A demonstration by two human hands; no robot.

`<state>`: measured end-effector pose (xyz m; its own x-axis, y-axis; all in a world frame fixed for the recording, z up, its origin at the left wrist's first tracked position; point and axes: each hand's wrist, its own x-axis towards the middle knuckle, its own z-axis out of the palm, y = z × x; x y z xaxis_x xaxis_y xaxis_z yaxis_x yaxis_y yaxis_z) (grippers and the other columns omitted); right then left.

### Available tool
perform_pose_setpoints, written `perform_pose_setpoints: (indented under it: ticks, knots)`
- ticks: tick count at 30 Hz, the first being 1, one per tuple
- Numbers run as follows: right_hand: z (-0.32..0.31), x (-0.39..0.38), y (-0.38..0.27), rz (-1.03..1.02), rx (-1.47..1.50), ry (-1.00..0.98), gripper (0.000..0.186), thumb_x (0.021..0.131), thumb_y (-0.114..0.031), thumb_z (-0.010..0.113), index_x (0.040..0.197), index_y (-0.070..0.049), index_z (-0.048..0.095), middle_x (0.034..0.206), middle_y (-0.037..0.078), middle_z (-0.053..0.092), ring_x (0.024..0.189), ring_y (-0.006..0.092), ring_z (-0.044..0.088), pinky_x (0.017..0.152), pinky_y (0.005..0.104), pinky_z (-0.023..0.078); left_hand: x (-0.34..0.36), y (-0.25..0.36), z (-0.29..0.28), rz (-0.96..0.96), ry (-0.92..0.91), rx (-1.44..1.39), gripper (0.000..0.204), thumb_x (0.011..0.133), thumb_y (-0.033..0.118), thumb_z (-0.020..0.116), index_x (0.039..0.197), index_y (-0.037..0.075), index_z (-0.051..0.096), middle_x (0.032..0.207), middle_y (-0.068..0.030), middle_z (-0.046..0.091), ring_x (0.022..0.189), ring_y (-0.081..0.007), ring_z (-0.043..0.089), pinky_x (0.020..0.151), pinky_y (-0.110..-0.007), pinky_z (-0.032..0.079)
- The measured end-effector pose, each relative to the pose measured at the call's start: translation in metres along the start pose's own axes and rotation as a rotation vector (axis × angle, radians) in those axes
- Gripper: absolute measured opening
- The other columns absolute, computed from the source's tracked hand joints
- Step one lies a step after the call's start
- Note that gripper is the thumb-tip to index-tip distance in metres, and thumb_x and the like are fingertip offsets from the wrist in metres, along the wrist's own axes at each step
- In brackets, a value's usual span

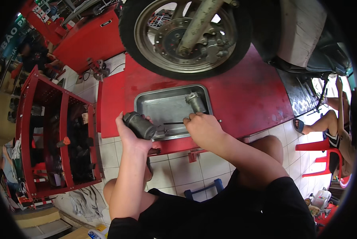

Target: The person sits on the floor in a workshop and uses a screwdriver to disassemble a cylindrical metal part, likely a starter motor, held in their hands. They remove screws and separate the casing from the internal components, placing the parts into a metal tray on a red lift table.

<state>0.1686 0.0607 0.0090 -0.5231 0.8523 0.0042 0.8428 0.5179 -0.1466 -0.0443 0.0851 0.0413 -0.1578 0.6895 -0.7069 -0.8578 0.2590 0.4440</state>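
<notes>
Inspection finds the two hands apart, each occupied. The left hand [130, 135] is closed around a dark grey metal cylinder [142, 126], held tilted with its broad flat end toward the person, over the near left part of the tray. The right hand [204, 127] grips a slim dark rod-like tool [173, 123], its exposed length pointing left toward the cylinder; no contact between the two can be confirmed.

A rectangular metal tray [158, 107] lies on the red surface [246, 93]. In its right part rests a second metal cylinder [197, 104], flanged at the far end and not held. A motorcycle front wheel [178, 44] is just beyond the tray, brake disc and fork leg in place.

Progress: the work is judged under way. Both cylinders are detached units; the held one is receiving attention, and the other is set aside. Whether either is finished cannot be determined, nor how much remains.
</notes>
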Motion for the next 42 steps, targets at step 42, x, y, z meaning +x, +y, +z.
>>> perform_pose_setpoints:
  ticks: [42]
  knots:
    - [-0.005, -0.001, -0.018, 0.039, 0.081, -0.247, 0.009, 0.073, -0.012, 0.068, 0.079, -0.007, 0.072, 0.089, 0.012, 0.070, 0.088, 0.0287, 0.070, 0.072, 0.0398, 0.058, 0.043, 0.014, -0.045, 0.072, -0.097, 0.130, 0.031, 0.087, 0.047, 0.060, 0.086, 0.016, 0.063, 0.078, -0.0065, 0.066, 0.071, -0.0224, 0.065, 0.066, -0.034, 0.057]
